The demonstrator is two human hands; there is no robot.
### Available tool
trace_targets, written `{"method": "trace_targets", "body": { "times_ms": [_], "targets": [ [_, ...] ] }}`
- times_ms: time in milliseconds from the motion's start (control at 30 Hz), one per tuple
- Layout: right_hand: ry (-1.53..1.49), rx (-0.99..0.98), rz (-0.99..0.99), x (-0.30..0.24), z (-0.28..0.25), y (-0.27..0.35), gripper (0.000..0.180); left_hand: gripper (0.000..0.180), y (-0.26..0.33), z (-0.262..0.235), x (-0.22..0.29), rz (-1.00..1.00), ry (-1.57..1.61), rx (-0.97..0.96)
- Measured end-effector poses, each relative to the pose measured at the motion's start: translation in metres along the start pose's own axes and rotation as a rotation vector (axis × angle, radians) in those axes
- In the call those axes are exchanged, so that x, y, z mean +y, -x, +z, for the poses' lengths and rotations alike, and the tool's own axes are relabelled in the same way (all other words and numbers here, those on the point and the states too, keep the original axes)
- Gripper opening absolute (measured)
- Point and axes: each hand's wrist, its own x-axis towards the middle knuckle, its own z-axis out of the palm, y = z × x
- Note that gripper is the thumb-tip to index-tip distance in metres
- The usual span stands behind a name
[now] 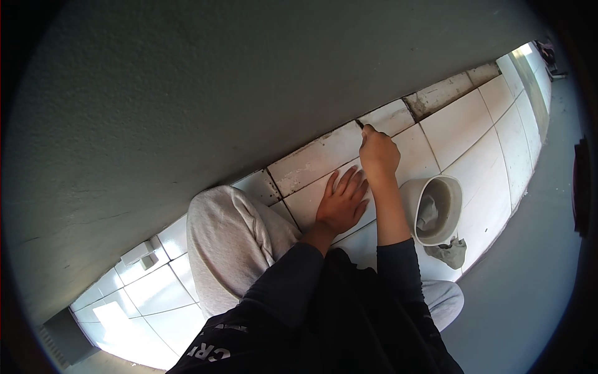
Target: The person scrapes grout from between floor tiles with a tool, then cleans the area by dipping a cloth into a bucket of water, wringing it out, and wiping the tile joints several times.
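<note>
My left hand (341, 202) lies flat on a white floor tile (311, 163), its fingers spread and nothing in it. Just beyond and to its right, my right hand (380, 154) is closed in a fist over the tile joint near the wall. Something dark and thin shows at its fingertips, but whether that is a held tool or the dark joint I cannot make out. Dark grime marks the seam where the tiles meet the grey wall (187, 93). Right of my right forearm stands a whitish plastic tub (458, 206) with a greyish cloth (428, 213) inside.
A crumpled grey cloth (450, 253) lies against the tub's near side. My bent knee (237, 243) in light grey trousers is close to the wall at left. Farther left, a small white box (141, 254) sits by the wall. Grey floor (517, 268) borders the tiles at right.
</note>
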Motion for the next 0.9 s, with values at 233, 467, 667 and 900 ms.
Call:
{"method": "trace_targets", "body": {
  "times_ms": [233,467,667,900],
  "targets": [
    [-0.067,0.060,0.077,-0.002,0.007,0.000,0.014,0.046,0.000,-0.001,-0.001,0.000,0.004,0.027],
    [-0.021,0.080,-0.075,-0.009,0.010,0.015,0.013,0.048,0.000,0.003,-0.001,0.018,0.036,0.065],
    [0.053,0.091,-0.192,-0.013,0.020,0.026,0.012,0.047,0.003,0.002,-0.004,0.007,0.043,0.046],
    [0.078,0.165,-0.248,-0.014,0.022,0.029,0.013,0.048,0.003,0.002,-0.004,0.013,0.022,0.032]
  ]
}}
